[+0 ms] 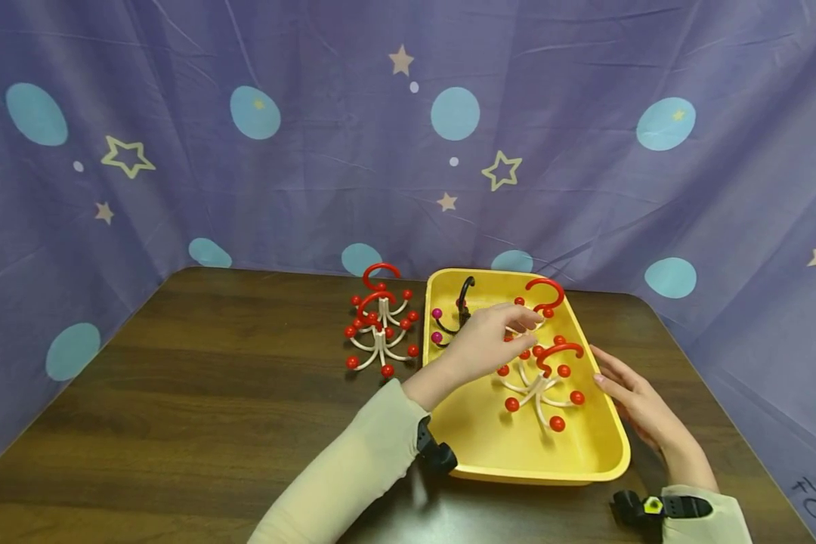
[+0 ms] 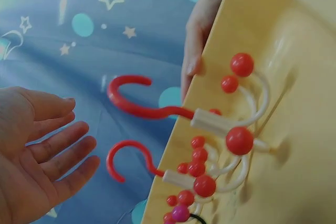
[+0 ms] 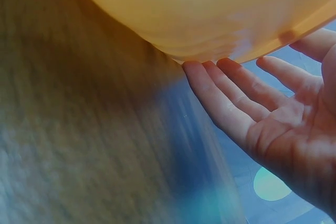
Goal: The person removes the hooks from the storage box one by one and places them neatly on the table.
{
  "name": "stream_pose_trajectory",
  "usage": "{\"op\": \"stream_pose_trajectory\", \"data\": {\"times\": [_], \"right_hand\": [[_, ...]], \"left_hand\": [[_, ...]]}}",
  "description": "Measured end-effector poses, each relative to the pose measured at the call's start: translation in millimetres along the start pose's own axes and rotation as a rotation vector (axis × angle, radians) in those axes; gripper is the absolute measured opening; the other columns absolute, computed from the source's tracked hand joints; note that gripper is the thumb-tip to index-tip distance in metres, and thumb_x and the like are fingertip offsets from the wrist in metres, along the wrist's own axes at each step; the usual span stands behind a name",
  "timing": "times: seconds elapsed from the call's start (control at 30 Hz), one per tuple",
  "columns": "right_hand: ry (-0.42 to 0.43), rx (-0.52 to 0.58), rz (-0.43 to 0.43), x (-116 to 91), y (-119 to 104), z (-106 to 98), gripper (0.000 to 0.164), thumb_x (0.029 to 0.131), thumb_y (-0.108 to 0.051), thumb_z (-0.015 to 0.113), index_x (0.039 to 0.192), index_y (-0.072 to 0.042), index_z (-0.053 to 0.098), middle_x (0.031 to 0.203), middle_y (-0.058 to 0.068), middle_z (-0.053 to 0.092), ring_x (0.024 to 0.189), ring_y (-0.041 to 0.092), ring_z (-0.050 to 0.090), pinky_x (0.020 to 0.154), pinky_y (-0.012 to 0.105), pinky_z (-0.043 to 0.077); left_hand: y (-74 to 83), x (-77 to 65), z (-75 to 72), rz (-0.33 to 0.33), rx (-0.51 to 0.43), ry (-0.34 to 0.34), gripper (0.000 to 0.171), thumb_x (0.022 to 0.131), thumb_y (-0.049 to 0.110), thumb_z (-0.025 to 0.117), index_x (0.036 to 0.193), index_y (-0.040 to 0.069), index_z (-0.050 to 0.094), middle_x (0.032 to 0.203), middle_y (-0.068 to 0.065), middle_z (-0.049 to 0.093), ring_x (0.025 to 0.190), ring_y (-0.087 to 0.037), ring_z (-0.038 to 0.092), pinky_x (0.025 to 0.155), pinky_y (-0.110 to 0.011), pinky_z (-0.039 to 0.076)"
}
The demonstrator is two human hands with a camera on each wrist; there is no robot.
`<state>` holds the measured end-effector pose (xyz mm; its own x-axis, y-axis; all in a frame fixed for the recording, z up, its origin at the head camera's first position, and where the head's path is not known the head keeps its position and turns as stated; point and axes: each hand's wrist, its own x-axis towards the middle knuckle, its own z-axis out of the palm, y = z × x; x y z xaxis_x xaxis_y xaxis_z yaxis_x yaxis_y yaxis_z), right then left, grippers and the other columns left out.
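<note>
My left hand [image 1: 486, 344] hovers above the yellow tray [image 1: 496, 449], its fingers loosely extended and holding nothing. In the left wrist view, that hand [image 2: 39, 150] is apart from the red hooks. Below and beside it in the tray stand two multi-arm hook hangers: a nearer one [image 1: 536, 389] and a farther one [image 1: 549, 283], each with a red hook, white curved arms and red ball tips. A black hanger [image 1: 464, 308] with magenta balls is at the back left, partly hidden by my hand. My right hand [image 1: 642, 408] touches the tray's right side with nearly straight fingers [image 3: 231, 98].
Two more red-and-white hangers stand on the table left of the tray, one in front [image 1: 381, 340] and one behind [image 1: 384, 308]. The brown wooden table [image 1: 211, 393] meets a purple patterned curtain [image 1: 326, 174] at the back and sides.
</note>
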<state>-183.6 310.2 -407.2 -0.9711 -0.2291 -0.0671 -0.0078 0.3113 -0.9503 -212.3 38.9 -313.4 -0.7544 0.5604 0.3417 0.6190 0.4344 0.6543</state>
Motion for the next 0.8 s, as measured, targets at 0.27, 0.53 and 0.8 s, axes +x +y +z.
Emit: {"op": "stream_pose_trajectory", "data": {"times": [0.27, 0.53, 0.8], "right_hand": [[-0.014, 0.005, -0.012, 2.2, 1.3, -1.5, 0.061, 0.097, -0.026, 0.043, 0.146, -0.008, 0.012, 0.135, 0.023, 0.037, 0.099, -0.001, 0.056, 0.079, 0.032, 0.052], [-0.020, 0.019, -0.023, 1.7, 1.4, -2.8, 0.060, 0.097, -0.024, 0.043, 0.146, -0.007, 0.014, 0.120, -0.009, 0.047, 0.100, 0.000, 0.057, 0.078, 0.028, 0.051], [-0.007, -0.002, -0.003, 1.0, 1.7, -1.4, 0.061, 0.096, -0.027, 0.043, 0.146, -0.007, 0.014, 0.135, 0.025, 0.034, 0.099, -0.002, 0.056, 0.080, 0.030, 0.051]], "left_hand": [[11.4, 5.7, 19.1, -0.030, 0.097, -0.080, 0.030, 0.088, 0.024, 0.059, 0.118, 0.015, 0.060, 0.112, 0.004, 0.063, 0.101, -0.006, 0.057, 0.083, -0.013, 0.042], [16.0, 9.6, 31.7, -0.066, 0.131, -0.089, 0.028, 0.088, 0.021, 0.059, 0.116, 0.018, 0.061, 0.112, 0.008, 0.063, 0.103, -0.002, 0.055, 0.084, -0.011, 0.041], [15.3, 9.2, 34.4, -0.073, 0.122, -0.091, 0.028, 0.088, 0.011, 0.059, 0.114, 0.021, 0.061, 0.100, 0.007, 0.065, 0.088, -0.001, 0.057, 0.073, -0.010, 0.042]]}}
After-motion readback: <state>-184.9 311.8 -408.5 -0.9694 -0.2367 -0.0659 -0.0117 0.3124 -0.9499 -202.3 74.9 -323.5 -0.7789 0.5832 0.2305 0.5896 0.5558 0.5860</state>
